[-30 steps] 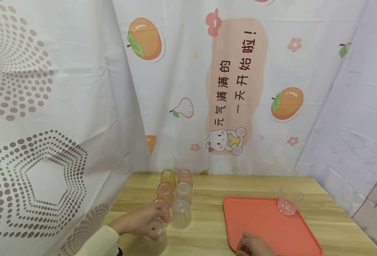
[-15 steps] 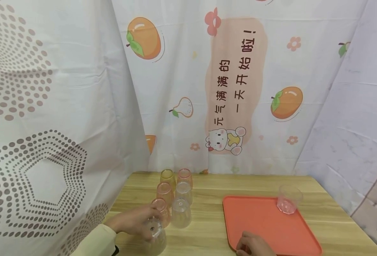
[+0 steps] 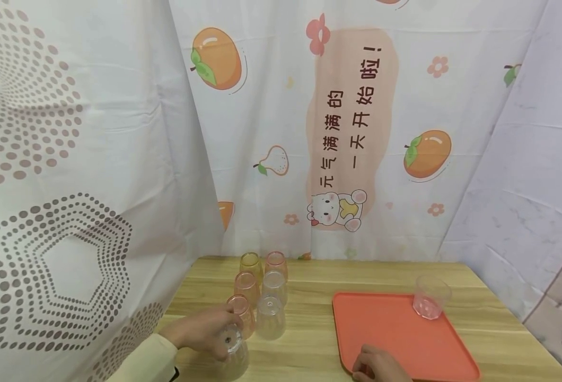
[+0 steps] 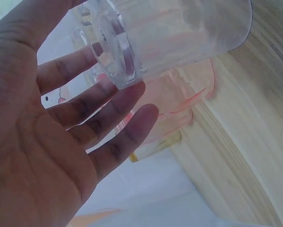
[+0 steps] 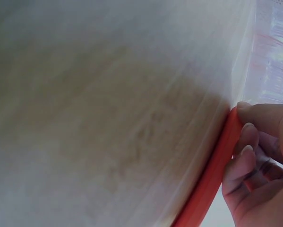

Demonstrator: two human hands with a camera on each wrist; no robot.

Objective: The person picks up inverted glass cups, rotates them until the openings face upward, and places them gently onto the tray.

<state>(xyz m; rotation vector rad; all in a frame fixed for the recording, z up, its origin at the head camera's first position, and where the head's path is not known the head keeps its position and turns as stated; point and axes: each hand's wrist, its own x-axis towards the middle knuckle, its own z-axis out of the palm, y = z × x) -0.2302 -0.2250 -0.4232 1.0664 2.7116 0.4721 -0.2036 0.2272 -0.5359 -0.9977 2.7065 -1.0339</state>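
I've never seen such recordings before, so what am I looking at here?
There is no machine here: a person works with two bare hands. The wide view comes from a head camera looking forward and down; the close ones from a camera on each wrist. On the wooden table, six glasses, yellow, pink and clear, stand upside down in two rows. The left hand has thumb and fingers around the base of another upturned clear glass. The right hand holds the near left corner of a red tray, with one more glass at the tray's far right corner.

Left hand (image 3: 203,331) slightly further left
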